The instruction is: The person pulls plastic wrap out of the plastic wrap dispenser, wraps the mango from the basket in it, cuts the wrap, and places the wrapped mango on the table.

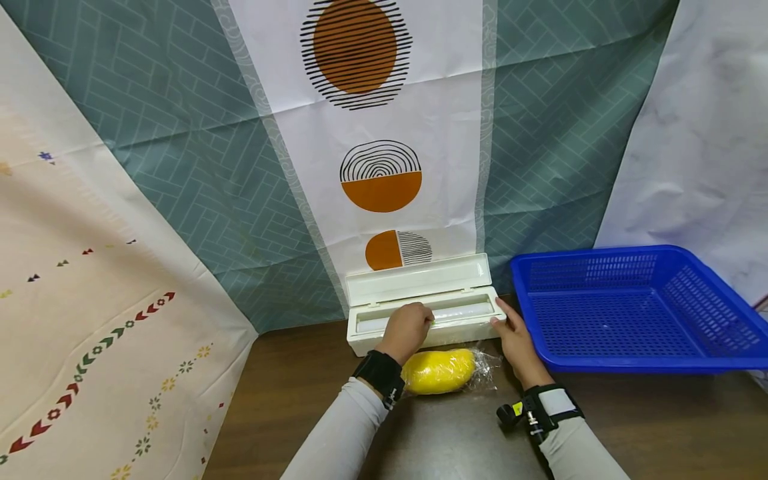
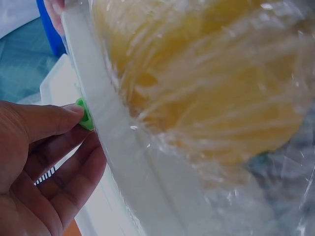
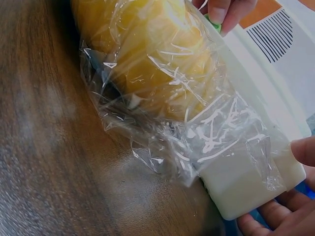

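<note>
A long white cling film dispenser box (image 1: 462,332) stands against the back cloth with its lid (image 1: 420,280) raised. Inside lies a pale roll of film (image 1: 462,311). My left hand (image 1: 407,331) is over the box's front edge, pinching a small green slider (image 2: 85,115) between thumb and fingers. At the box's right end, my right hand (image 1: 519,350) grips the corner, thumb in front and fingers around the end. Just before the box lies a yellow rounded item (image 1: 438,371) wrapped in clear film (image 3: 216,128); its kind is unclear through the wrinkled plastic.
To the right of the box sits a blue plastic basket (image 1: 540,363) with slotted walls. Patterned cloths (image 1: 180,200) hang behind and at both sides. The brown wooden table (image 1: 288,400) extends in front.
</note>
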Demonstrator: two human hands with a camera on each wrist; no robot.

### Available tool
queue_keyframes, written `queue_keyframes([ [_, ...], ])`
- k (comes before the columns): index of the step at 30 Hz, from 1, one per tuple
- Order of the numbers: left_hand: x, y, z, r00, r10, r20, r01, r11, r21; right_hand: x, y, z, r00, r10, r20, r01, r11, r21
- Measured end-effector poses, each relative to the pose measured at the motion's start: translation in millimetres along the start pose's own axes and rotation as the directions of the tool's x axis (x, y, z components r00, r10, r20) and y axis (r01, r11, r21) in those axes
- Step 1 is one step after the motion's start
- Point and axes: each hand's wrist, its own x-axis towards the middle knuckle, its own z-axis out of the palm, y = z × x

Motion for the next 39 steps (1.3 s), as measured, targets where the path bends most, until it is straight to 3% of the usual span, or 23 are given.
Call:
queue_keyframes([
  [11,-1.3,-0.8,-3.6,0.998,-0.035,0.044,0.037,0.998,-0.043,-2.2,-3.9,0.1,1.0,-0.001,0.019,0.0,1.0,0.016],
  [33,-5.4,-11.1,-1.6,0.999,-0.013,0.031,0.015,0.999,-0.049,-0.2,-1.4,-0.7,1.0,0.03,0.006,-0.03,1.0,0.003],
  [39,-6.1,-12.2,-2.2,0.999,-0.033,0.042,0.035,0.998,-0.051,-1.4,-2.8,-1.4,1.0,0.029,0.01,-0.029,1.0,-0.003],
])
